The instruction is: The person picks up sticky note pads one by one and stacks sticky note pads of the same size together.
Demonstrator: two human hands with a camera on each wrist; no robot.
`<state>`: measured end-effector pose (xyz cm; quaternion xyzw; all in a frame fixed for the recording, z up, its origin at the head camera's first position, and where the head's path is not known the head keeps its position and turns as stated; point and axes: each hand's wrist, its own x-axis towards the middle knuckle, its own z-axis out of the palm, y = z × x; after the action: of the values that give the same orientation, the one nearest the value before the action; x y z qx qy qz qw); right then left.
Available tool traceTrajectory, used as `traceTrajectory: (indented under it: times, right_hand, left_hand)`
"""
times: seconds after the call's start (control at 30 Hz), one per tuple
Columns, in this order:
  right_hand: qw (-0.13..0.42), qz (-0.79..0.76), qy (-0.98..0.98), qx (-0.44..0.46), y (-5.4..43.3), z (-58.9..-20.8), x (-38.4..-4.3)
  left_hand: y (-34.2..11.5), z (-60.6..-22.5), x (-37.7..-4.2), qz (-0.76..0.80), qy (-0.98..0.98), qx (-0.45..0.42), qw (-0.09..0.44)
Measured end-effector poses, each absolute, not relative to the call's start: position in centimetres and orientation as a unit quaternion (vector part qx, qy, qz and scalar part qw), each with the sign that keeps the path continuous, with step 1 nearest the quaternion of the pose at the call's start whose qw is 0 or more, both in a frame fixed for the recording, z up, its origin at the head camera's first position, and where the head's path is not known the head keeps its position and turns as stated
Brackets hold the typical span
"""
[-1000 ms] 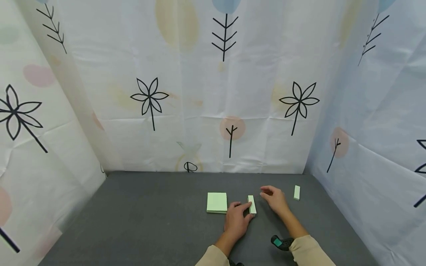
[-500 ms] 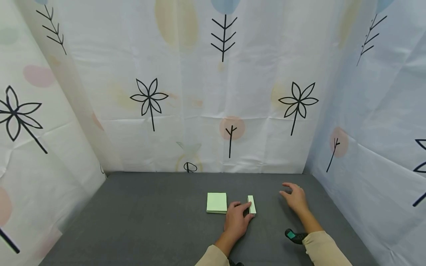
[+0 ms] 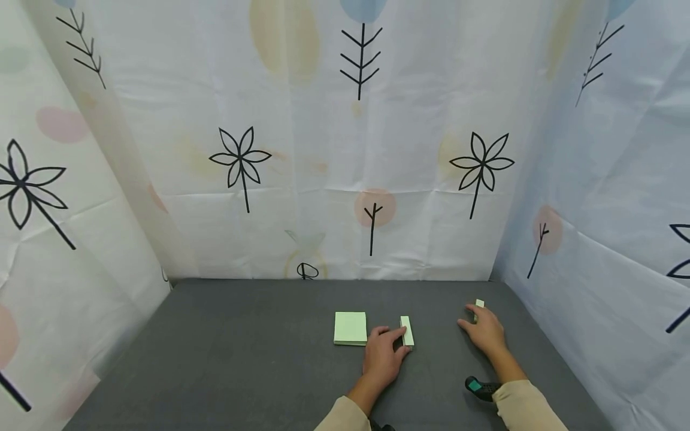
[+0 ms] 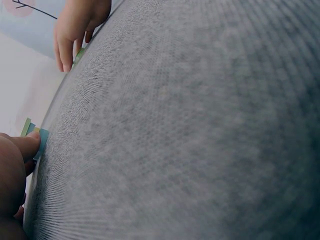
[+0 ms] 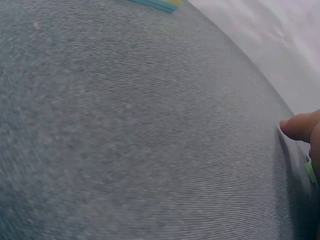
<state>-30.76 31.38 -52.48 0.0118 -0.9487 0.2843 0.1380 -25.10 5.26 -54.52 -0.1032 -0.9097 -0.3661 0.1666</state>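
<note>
My left hand (image 3: 384, 359) holds a narrow pale green block (image 3: 407, 333), which looks like a stack of note strips. Its index finger lies on the block and the thumb is at the near end. In the left wrist view this block (image 4: 42, 142) has bluish sides. My right hand (image 3: 487, 333) is at the far right with its fingers apart, over a second narrow pale green strip (image 3: 480, 303) that it partly hides. The right wrist view catches only one of that hand's digits (image 5: 299, 126) and a bit of green (image 5: 311, 171) beside it.
A square pale green pad (image 3: 350, 328) lies just left of my left hand on the dark grey table (image 3: 242, 353). Patterned white cloth (image 3: 323, 149) hangs behind and along both sides. A black strap device (image 3: 481, 388) sits at the right wrist.
My right hand has moved right, away from the left hand, and has come down to the far right strip. The left hand and its block stay in place.
</note>
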Motion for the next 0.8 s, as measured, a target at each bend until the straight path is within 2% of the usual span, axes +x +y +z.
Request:
traceTrajectory:
  times: [0.8]
  right_hand:
    - [0.125, 0.288, -0.947, 0.068, 26.9, -52.7, -29.4]
  left_hand:
    - [5.3, -54.5, -25.1, -0.364, -0.910, -0.105, 0.171]
